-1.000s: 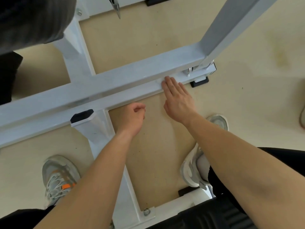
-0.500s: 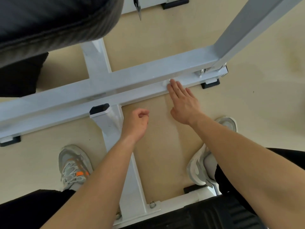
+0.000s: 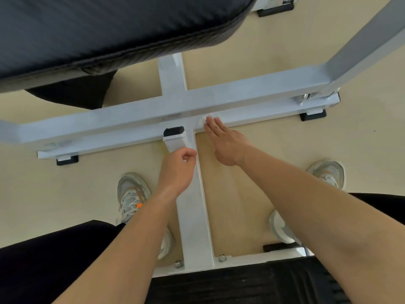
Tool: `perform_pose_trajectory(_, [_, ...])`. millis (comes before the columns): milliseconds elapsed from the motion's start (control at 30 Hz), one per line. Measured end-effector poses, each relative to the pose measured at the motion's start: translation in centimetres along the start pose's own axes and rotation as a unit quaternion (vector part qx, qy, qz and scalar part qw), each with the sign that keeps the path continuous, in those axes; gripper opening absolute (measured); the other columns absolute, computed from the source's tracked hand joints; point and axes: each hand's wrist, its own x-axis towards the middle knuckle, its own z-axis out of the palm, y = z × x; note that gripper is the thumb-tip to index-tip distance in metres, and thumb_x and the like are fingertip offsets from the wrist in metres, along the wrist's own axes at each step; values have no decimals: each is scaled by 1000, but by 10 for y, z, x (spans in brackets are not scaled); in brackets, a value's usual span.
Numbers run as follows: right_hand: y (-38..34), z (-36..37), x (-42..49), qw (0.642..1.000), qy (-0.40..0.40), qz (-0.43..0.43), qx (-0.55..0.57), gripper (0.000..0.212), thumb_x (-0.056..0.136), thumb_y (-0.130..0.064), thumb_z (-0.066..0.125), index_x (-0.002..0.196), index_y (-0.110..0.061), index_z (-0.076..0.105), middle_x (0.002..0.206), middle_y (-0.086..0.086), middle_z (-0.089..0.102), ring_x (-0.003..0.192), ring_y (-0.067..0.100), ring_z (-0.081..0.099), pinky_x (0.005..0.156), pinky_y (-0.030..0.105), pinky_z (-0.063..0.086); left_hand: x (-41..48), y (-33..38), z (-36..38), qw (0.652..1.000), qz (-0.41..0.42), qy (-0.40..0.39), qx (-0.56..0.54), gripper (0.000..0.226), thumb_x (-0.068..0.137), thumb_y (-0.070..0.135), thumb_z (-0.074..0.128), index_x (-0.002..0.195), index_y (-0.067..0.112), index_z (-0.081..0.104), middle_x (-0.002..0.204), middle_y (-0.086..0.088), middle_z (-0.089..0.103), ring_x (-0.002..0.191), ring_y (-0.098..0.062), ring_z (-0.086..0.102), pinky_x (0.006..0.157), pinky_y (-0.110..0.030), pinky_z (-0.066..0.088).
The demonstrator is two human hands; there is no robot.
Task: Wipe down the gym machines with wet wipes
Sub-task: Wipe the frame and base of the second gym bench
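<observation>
Wet wipe [image 3: 204, 120], white and crumpled, lies on the white crossbar [image 3: 252, 99] of the gym machine frame, just toward twelve o'clock from the middle of our view, close to where the crossbar meets the central beam [image 3: 195, 216]. Our right hand [image 3: 225, 143] comes in from five o'clock and presses on the wipe, its fingers straight and held together, so that only an edge of the wipe shows past the fingertips. Our left hand [image 3: 175, 170] hangs over the central beam, toward seven o'clock from the wipe, with fingers curled in and thumb near the forefinger; we see nothing in it. A black end cap [image 3: 173, 131] sits just at twelve o'clock of that hand. The black padded seat [image 3: 109, 29] fills the ten o'clock corner. Our grey sneakers [image 3: 130, 194] stand on the beige floor [image 3: 285, 150] either side of the beam.
</observation>
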Motion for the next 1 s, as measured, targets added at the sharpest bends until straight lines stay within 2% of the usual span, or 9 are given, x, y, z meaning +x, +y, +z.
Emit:
perform_pose_trajectory(133, [-21, -4, 7, 1000, -19, -15, 5, 77, 98, -7, 36, 160, -16, -7, 166, -3, -22, 154, 15, -13, 116, 39, 33, -5, -5, -5, 1000, -2, 3, -6, 18, 102, 22, 53, 102, 31, 68, 100, 20, 65, 96, -11, 67, 85, -25, 50])
perform_pose_trajectory(267, [-16, -8, 4, 1000, -15, 8, 23, 77, 96, -7, 36, 161, -22, -2, 166, -10, -18, 154, 9, -9, 111, 38, 39, -6, -6, -4, 1000, -3, 8, -15, 19, 101, 21, 53, 100, 32, 69, 99, 21, 66, 96, -11, 68, 86, -28, 51])
perform_pose_trajectory(400, [25, -13, -12, 996, -3, 71, 47, 82, 94, -11, 41, 161, -25, -4, 165, -14, -19, 153, 6, -10, 114, 39, 37, -1, 2, 11, 1000, -1, -5, -27, 19, 100, 22, 53, 100, 29, 71, 102, 15, 68, 97, -12, 68, 86, -27, 51])
perform_pose_trajectory(500, [73, -19, -30, 989, 8, 139, 53, 83, 94, -15, 43, 161, -25, -6, 165, -14, -20, 153, 5, -11, 118, 40, 33, 2, 16, 31, 999, 6, -28, -22, 22, 100, 20, 51, 101, 29, 71, 103, 10, 68, 96, -10, 66, 72, -20, 46])
perform_pose_trajectory(600, [119, -25, -49, 977, 16, 202, 67, 83, 95, -16, 44, 161, -24, -7, 166, -12, -18, 153, 7, -10, 122, 41, 25, 7, 32, 53, 999, 9, -52, -14, 21, 100, 21, 50, 99, 30, 70, 100, 7, 68, 86, -8, 64, 62, -21, 42])
perform_pose_trajectory(733, [146, -26, -60, 967, 16, 241, 74, 84, 96, -17, 46, 160, -21, -7, 166, -10, -20, 154, 11, -9, 122, 41, 24, 13, 45, 71, 997, 10, -74, -14, 21, 102, 22, 50, 101, 30, 69, 103, 6, 68, 90, -9, 64, 68, -20, 43])
perform_pose_trajectory(800, [135, -24, -55, 969, 16, 238, 66, 84, 96, -18, 46, 160, -19, -9, 166, -6, -22, 154, 14, -11, 122, 42, 24, 14, 47, 70, 997, 6, -75, -14, 21, 102, 23, 50, 102, 30, 69, 104, 7, 68, 88, -9, 65, 68, -21, 45])
perform_pose_trajectory(900, [88, -16, -37, 985, 5, 167, 51, 87, 93, -12, 44, 160, -18, -11, 165, -5, -25, 153, 15, -15, 119, 41, 31, 16, 39, 54, 998, 1, -58, -10, 22, 100, 21, 51, 99, 31, 71, 101, 8, 69, 84, -9, 67, 65, -19, 45])
perform_pose_trajectory(1000, [31, 0, -16, 997, 1, 68, 47, 88, 91, -5, 41, 160, -19, -11, 164, -6, -27, 153, 15, -18, 115, 41, 37, 12, 22, 25, 999, -5, -30, -21, 24, 98, 18, 52, 93, 33, 70, 100, 12, 70, 90, -10, 68, 80, -25, 52])
